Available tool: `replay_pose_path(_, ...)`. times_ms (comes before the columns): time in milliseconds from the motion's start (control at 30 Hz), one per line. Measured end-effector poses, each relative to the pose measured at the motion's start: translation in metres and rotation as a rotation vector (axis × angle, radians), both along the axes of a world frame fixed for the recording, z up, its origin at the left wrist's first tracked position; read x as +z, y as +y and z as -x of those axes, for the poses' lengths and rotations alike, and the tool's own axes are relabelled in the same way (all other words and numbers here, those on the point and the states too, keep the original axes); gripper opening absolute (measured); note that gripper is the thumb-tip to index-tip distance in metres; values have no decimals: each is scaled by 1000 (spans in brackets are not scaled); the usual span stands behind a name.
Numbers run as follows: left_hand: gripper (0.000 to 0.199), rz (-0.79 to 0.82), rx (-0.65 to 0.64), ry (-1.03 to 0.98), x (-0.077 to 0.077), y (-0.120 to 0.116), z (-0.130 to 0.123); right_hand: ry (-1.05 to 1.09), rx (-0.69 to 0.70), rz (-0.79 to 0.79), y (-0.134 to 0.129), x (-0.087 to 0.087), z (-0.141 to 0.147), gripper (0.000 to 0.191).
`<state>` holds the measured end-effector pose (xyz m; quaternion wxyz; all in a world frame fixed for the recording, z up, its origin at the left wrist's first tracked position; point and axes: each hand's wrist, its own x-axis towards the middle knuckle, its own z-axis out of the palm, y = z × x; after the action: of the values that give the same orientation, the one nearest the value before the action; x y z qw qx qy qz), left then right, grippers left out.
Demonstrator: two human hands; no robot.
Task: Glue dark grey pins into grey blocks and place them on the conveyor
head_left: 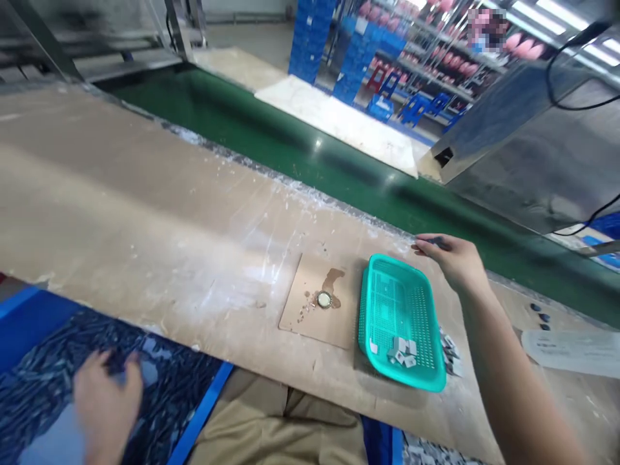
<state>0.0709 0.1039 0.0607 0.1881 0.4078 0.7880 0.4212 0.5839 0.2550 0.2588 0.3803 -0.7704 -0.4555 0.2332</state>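
My left hand [109,394], blurred by motion, is over a blue bin [201,413] full of small dark strip-like pieces [39,374]. Its thumb and fingers are apart; dark pieces show between them, but I see none clearly held. My right hand [453,261] reaches beyond the green basket [402,268], fingers closed on a small dark piece [438,243]. Several small grey-white blocks [404,349] lie in the basket's near end. Left of it, a thin brown board [305,316] carries a small round, pale-centred dish [324,299] beside a wet brown stain.
More grey blocks [453,355] lie right of the basket. Dark pieces [540,316] and a translucent plastic sheet [571,352] are farther right. A green conveyor belt [271,142] runs behind the worktable; a metal housing [547,148] stands over it. Blue crates [310,39] are stacked behind.
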Motion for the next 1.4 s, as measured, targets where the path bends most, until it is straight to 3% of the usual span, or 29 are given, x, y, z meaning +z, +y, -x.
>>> replay_pose_path(67, 33, 33, -63, 170, -35, -2, 5, 16, -48, -4, 41, -6, -16, 16)
replay_pose_path(133, 25, 38, -215, 217, -60, -6, 8, 30, -91, 12, 70, -15, -25, 20)
replay_pose_path(200, 27, 43, -322, 236, -77, -12, 12, 37, -125, 37, 86, -25, -31, 27)
replay_pose_path(300, 36, 108, -295, 271, -86, -22, 16, 29, -143, 38, 86, -33, -38, 32)
replay_pose_path(400, 49, 210, -258, 286, -79, -28, 13, 16, -105, -7, 66, -33, -41, 26)
replay_pose_path(533, 55, 366, -206, 249, -59, -18, 1, 14, 39, -2, 12, -22, -29, 15)
replay_pose_path(700, 44, 488, -128, 153, -48, 3, 1, -213, 479, 224, -73, -11, 5, 22)
replay_pose_path(800, 37, 512, -93, 67, -48, 7, 9, -327, 630, 350, -110, -17, 28, 28)
replay_pose_path(900, 32, 510, -80, -22, -45, 4, 15, -289, 774, 333, -124, -30, 44, 30)
replay_pose_path(1067, 18, 470, -70, -102, -34, -10, 14, -258, 946, 213, -115, -42, 55, 18)
replay_pose_path(1200, 13, 433, -3, -213, -24, -18, 8, -151, 857, 198, -113, -41, 55, 19)
replay_pose_path(1400, 9, 291, 240, -627, 1, -20, 3, 592, 401, 282, -110, -32, 50, 12)
